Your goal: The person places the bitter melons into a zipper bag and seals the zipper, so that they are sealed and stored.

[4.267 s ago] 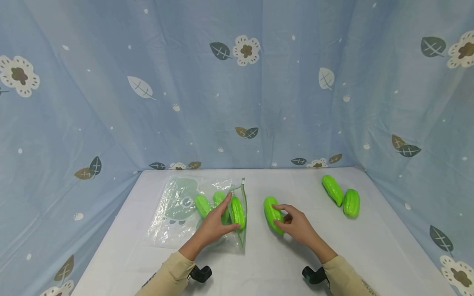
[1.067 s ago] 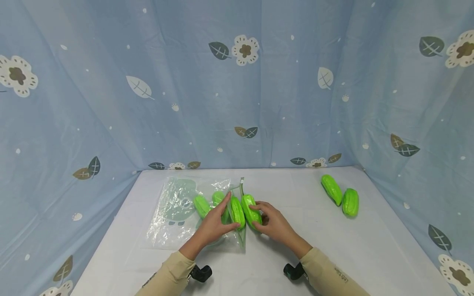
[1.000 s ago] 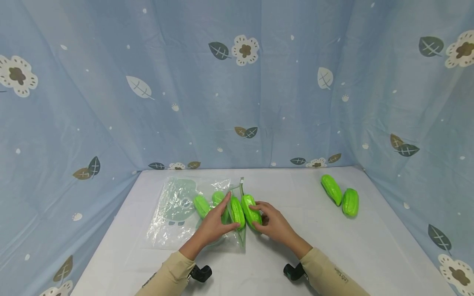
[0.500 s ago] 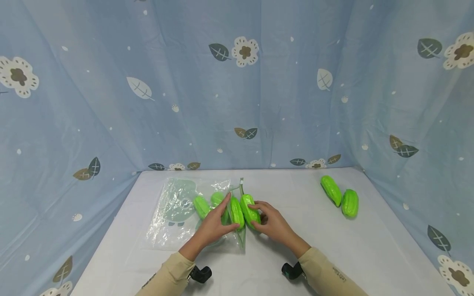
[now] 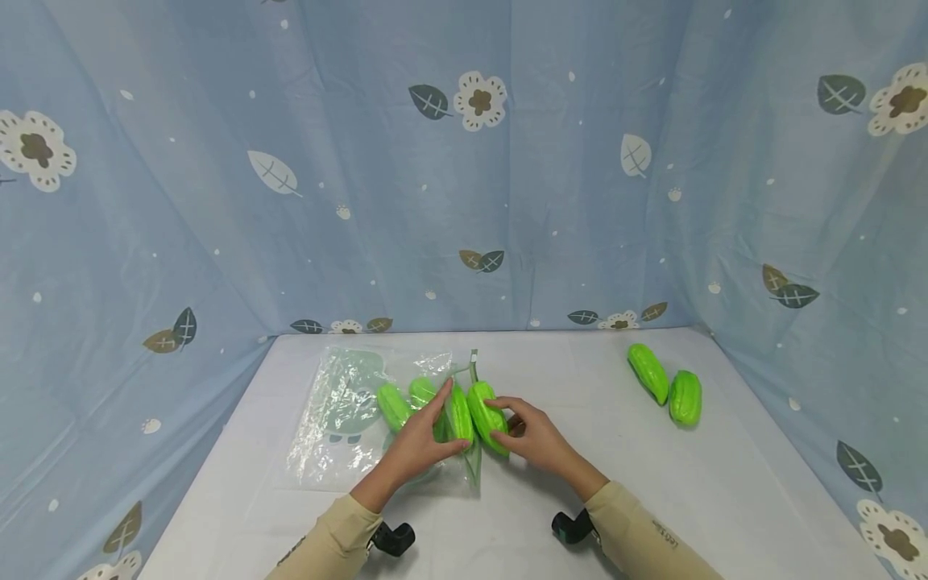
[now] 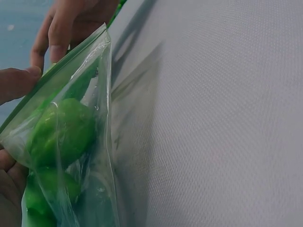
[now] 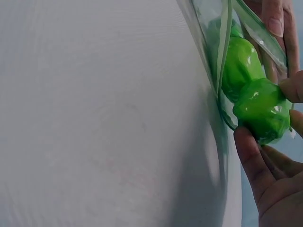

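A clear zip bag with a green seal and a printed cartoon figure lies flat on the left, its mouth toward the right. My left hand holds that mouth apart, thumb and fingers at its edges. Several bright green, ridged, gourd-like vegetables lie in the bag, including one gourd just inside the mouth; my left hand partly covers them. My right hand grips another green gourd between thumb and fingers. In the right wrist view this held gourd is at the opening, touching the gourd inside.
Two more green gourds, a slimmer one and a blunter one, lie at the back right of the white table. A blue patterned curtain surrounds the back and sides.
My right hand has carried its gourd leftward from the middle of the table to the bag mouth. Lately it has edged a little further left, shifting the gourds inside slightly left. My left hand stays put.
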A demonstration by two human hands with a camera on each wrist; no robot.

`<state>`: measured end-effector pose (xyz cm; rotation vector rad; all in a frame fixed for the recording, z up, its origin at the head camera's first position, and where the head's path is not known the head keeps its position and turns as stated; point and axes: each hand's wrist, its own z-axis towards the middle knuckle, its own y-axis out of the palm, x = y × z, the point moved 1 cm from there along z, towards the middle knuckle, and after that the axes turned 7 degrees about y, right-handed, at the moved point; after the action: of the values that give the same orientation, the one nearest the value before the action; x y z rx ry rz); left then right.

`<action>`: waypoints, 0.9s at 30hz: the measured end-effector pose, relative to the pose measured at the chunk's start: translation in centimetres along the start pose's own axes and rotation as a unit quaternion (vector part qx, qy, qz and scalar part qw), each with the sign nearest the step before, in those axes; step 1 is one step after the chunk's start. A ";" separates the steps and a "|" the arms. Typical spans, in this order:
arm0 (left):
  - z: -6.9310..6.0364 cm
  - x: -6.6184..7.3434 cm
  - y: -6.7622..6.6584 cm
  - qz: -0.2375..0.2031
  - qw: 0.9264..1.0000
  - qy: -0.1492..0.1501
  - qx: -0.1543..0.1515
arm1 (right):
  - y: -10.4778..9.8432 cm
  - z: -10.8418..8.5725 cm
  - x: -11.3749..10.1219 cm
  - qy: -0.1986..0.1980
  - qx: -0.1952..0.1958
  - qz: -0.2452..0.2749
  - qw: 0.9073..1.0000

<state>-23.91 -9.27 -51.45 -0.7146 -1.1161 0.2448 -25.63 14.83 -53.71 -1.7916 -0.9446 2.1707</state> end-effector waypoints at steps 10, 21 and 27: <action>-0.1 -0.1 0.0 -0.007 1.000 0.003 0.001 | 0.6 0.2 -0.1 0.009 -0.021 0.023 0.999; -0.2 0.0 -0.1 -0.007 1.000 0.000 -0.005 | 0.9 0.3 -0.2 0.028 -0.044 0.045 0.998; -0.2 0.2 -0.1 -0.006 1.000 0.003 -0.005 | 1.2 0.5 0.1 0.020 -0.060 0.058 0.996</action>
<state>-23.64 -9.36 -51.33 -0.7181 -1.1161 0.2268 -25.78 13.75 -54.42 -1.9830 -1.0070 2.1789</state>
